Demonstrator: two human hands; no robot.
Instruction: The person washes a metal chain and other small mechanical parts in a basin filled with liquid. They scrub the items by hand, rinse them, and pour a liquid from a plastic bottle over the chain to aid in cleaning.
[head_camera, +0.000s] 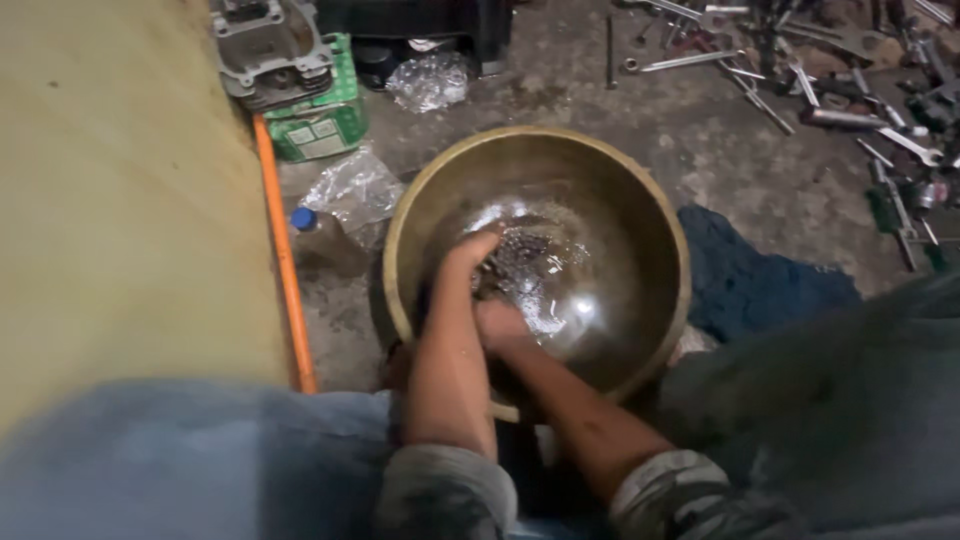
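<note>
Keep both hands low in the round brass-coloured metal basin (640, 210) on the concrete floor (700, 150): left hand (470, 255) fingers curled on the wet chain-like metal part (520, 262), right hand (500, 325) grip indiscernible.

Glossy brass-coloured metal bowl (640, 210)

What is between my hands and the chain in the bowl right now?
Nothing visible. The left hand and right hand are both already inside the metal bowl, down on the wet chain in the liquid.
</note>
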